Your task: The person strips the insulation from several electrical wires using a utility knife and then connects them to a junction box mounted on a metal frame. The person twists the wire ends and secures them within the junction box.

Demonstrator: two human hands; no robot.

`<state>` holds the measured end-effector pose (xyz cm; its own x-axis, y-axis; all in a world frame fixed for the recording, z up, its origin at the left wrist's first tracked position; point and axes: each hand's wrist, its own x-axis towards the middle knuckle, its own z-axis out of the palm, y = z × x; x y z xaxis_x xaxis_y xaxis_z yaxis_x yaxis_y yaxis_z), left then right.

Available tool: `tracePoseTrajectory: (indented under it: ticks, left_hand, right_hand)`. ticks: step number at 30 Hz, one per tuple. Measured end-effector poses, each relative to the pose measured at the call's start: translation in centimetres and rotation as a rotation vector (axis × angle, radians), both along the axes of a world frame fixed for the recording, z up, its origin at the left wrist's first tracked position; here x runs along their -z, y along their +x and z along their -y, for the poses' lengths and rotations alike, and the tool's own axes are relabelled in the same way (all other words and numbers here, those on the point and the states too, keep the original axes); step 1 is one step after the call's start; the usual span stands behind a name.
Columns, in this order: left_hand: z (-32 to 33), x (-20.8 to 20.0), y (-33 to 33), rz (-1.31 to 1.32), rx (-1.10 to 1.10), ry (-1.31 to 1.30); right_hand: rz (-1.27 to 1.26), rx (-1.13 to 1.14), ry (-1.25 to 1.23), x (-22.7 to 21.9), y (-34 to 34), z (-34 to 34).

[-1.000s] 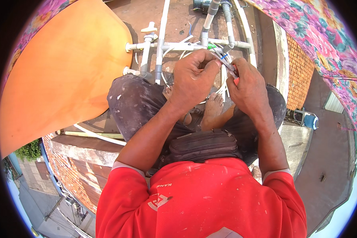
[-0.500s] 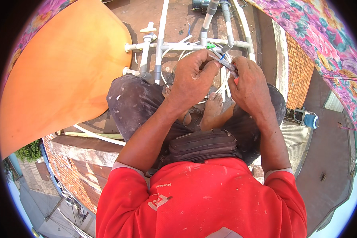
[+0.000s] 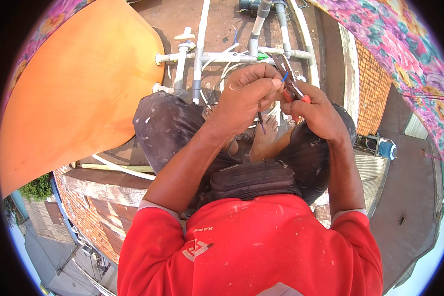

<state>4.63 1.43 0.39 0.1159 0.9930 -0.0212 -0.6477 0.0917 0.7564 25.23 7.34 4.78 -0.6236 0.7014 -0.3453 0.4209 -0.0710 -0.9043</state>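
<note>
Pinched between the thumb and fingers of my left hand [image 3: 249,96] is a thin wire whose blue end [image 3: 284,77] pokes out toward the right. A dark length of wire [image 3: 261,122] hangs below that hand; whether it is the same piece is hidden by the fingers. My right hand [image 3: 318,113] is wrapped round the red handles of a pair of pliers [image 3: 292,85], its metal jaws pointing away from me. The pliers lie right beside the blue wire end; I cannot tell if the jaws grip it. Both hands are above my bare feet, between my knees.
White and grey pipes [image 3: 222,57] with a valve [image 3: 185,37] run beyond my hands. A large orange tank [image 3: 84,89] stands at left. Coiled white hose [image 3: 227,71] lies on the brown surface, a motor [image 3: 251,6] at the far side. Floral cloth [image 3: 404,39] hangs at right.
The pliers have turned from lying across the wire to jaws pointing away, and my right hand has lowered slightly. My left fingers have curled tighter; the dark wire now shows beneath them.
</note>
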Motion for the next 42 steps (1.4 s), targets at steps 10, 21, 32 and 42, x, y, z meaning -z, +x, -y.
tracePoseTrajectory:
  ticks: [10, 21, 32, 42]
  left_hand:
    - [-0.3, 0.7, 0.2, -0.120, -0.195, -0.053]
    - [-0.2, 0.7, -0.1, -0.531, -0.184, 0.098]
    - [0.1, -0.9, -1.5, -0.300, -0.007, 0.210]
    - [0.0, -0.1, -0.5, -0.393, -0.052, 0.081]
  right_hand:
    - [0.367, 0.039, 0.593, -0.6, -1.5, 1.9]
    - [0.441, 0.002, 0.638, -0.6, -1.9, 2.1]
    - [0.036, -0.057, -0.033, -1.2, 0.5, 1.1]
    - [0.313, -0.042, 0.709, -0.4, -0.1, 1.9]
